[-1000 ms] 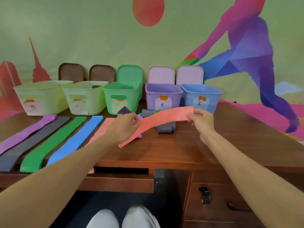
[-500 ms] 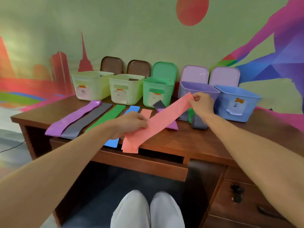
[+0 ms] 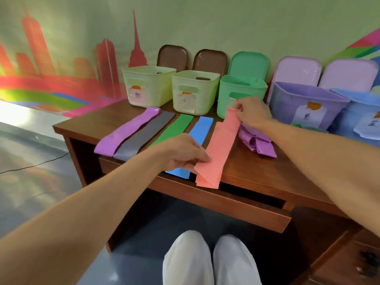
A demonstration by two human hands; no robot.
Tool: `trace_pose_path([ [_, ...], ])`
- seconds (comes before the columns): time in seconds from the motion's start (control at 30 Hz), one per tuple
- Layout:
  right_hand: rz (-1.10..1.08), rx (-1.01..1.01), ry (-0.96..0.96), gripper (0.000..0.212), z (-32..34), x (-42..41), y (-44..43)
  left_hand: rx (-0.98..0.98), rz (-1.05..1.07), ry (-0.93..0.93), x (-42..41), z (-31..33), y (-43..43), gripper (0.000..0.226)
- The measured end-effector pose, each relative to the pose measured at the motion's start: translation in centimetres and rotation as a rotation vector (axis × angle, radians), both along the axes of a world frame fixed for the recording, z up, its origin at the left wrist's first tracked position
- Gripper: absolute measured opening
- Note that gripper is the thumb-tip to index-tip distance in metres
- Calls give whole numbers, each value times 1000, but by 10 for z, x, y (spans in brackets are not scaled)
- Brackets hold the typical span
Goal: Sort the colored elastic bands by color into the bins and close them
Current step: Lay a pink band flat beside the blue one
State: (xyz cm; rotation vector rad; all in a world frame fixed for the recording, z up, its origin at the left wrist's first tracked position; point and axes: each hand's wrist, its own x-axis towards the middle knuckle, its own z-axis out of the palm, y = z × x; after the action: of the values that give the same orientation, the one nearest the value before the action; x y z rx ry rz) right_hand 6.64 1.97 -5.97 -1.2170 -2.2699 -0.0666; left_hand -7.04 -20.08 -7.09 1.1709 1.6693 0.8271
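Purple band (image 3: 127,133), grey band (image 3: 146,136), green band (image 3: 175,128) and blue band (image 3: 201,128) lie flat side by side on the left half of the surface (image 3: 267,171), reaching the front edge. Left hand (image 3: 182,153) pinches the salmon band (image 3: 220,149) at the front edge. Right hand (image 3: 254,114) pinches its far end just before the green bin (image 3: 246,93). Crumpled purple band (image 3: 257,141) lies just right.

Salmon band (image 3: 221,145) front and centre: a thin, smooth, matt rubbery sheet, folding softly at its near end. Beneath it the desk (image 3: 267,173) is dark brown wood with a light sheen. At twelve o'clock the bins, pale green bin (image 3: 148,87) across to purple bin (image 3: 287,103), are smooth moulded plastic, slightly translucent, the purple one wearing a white paper label (image 3: 308,117). At nine o'clock the floor (image 3: 30,161) is glossy, throwing back the wall's colours. At six o'clock, white cloth trousers (image 3: 187,262), matt.
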Motion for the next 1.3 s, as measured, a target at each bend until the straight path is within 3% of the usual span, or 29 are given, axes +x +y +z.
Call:
trace_pose_path([
  [0.47,-2,-23,-227,15,-16,-32,40,-52,-1,159,4,-4,28,23],
  [0.7,-2,-90,-302,20,-21,-34,44,-45,-47,549,12,0,34,38],
  [0.9,29,-63,-247,22,0,-9,32,189,-70,954,19,1,31,35],
  [1.07,118,-131,-230,19,13,38,11,375,-83,824,37,-3,40,16],
  [1.3,130,-170,-34,16,12,101,-9,536,-8,630,78,-23,61,18],
])
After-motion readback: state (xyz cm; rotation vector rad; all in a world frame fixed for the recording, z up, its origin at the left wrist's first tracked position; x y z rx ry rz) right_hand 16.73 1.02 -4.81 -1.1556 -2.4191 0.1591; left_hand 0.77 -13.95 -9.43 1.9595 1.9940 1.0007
